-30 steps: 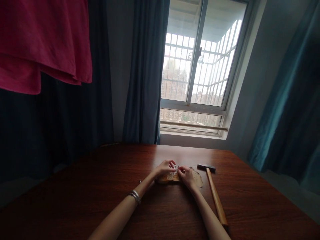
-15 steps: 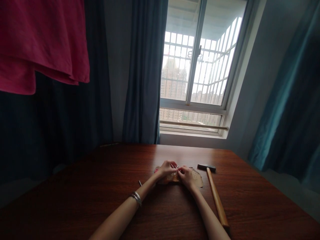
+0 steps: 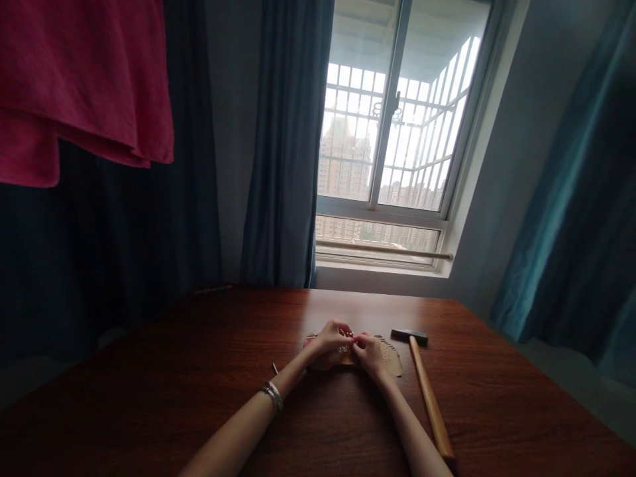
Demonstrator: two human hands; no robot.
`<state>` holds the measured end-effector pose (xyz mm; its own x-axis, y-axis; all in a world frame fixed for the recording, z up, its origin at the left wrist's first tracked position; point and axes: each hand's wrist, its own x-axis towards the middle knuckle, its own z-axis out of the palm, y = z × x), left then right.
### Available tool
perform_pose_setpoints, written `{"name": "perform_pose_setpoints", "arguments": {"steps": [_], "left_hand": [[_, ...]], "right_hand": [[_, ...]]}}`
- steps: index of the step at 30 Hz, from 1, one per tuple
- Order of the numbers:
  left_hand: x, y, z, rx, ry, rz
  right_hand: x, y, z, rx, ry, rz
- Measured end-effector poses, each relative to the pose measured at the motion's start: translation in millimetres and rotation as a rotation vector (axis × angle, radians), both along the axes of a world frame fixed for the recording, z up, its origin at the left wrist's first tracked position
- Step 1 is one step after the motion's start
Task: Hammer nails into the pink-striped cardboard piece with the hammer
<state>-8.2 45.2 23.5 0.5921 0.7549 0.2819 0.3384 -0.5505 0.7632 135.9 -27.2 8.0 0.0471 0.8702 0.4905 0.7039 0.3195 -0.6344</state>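
My left hand [image 3: 330, 335] and my right hand [image 3: 370, 351] meet fingertip to fingertip over a flat tan piece with rows of small holes [image 3: 390, 358] lying on the wooden table [image 3: 199, 371]. Both hands have their fingers curled in a pinch on something small between them; it is too small to name. A silver bracelet [image 3: 271, 396] sits on my left wrist. A hammer [image 3: 424, 391] with a dark head and long wooden handle lies just right of my right hand.
A thin dark pin-like item [image 3: 275, 368] lies on the table beside my left forearm. Past the table's far edge are a barred window [image 3: 387, 146] and blue curtains [image 3: 285, 146]. Red cloth [image 3: 79, 79] hangs at the upper left.
The small pale metal piece seen between my fingertips a second ago is now covered by them. The hands have drawn slightly closer together; the view has shifted a little.
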Motion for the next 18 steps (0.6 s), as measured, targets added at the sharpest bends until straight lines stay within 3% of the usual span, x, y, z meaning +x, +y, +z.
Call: {"name": "perform_pose_setpoints", "arguments": {"steps": [5,9,15,18], "left_hand": [[0.7,0.8,-2.5,0.007,-0.004,0.027],[0.7,2.2,-4.3,0.009,-0.010,0.044],[2.4,2.9,-7.1,-0.036,-0.006,0.080],[2.6,2.8,-8.3,-0.035,-0.011,0.086]], "right_hand": [[-5.6,-5.5,7.7,-0.046,-0.042,-0.028],[-0.4,-13.9,25.0,-0.113,-0.117,-0.109],[49.9,-33.5,66.3,-0.267,-0.242,-0.393],[83.3,-51.0,73.2,-0.393,-0.271,-0.522]]}}
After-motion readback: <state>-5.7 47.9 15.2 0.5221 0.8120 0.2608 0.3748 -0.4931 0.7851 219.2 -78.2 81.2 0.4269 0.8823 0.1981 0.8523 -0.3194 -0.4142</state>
